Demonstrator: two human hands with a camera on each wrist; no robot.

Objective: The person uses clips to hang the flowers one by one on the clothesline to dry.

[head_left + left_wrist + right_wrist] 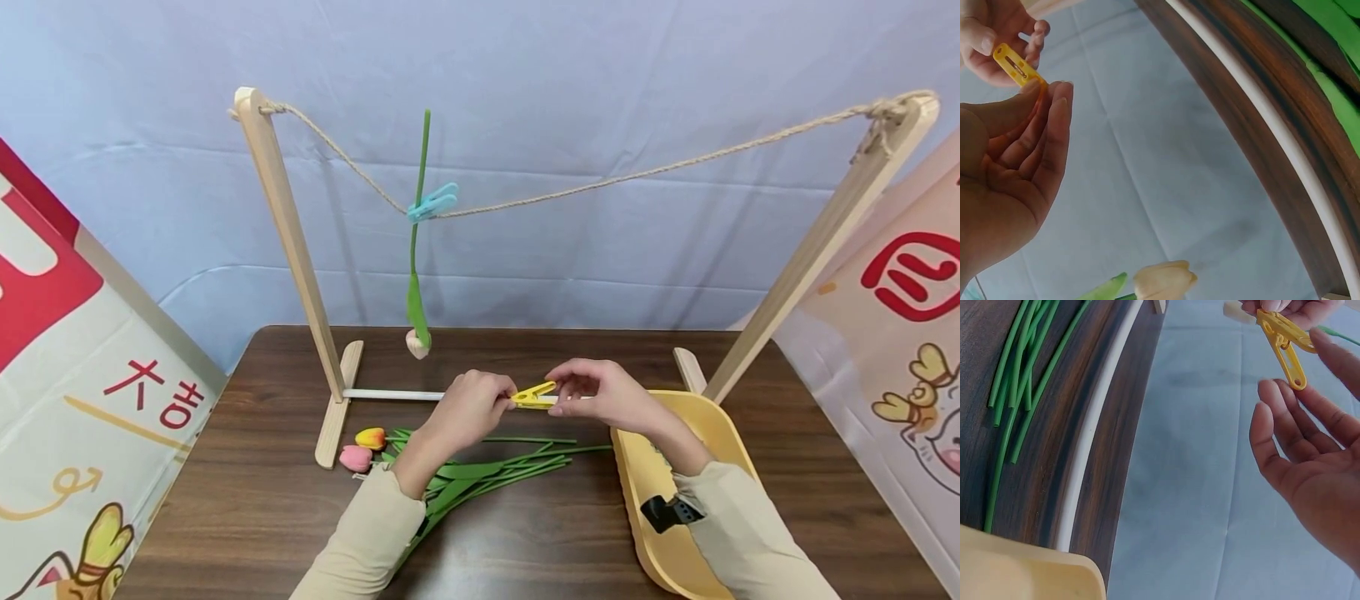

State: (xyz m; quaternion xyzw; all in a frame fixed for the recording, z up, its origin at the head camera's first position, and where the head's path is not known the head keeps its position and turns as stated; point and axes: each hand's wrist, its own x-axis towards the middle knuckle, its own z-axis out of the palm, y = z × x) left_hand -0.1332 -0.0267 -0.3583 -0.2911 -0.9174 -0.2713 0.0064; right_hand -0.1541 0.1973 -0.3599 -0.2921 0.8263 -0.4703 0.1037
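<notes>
Well, I'd guess the yellow clothespin (529, 395) is light, stiff (springy, too), best squeezed by its handles. The left hand (467, 412) pinches its nose, the right hand (613, 395) its handle ends.

Head view: tulip bunch (467, 473) is partly covered by left sleeve (367, 533), lower centre, and yellow basin (636, 475) is cut off, bottom right; left wrist view: one end of yellow clothespin (1015, 65) is hidden by left hand (1013, 169), upper left.

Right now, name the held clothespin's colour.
The clothespin is yellow, showing best in the right wrist view.
</notes>
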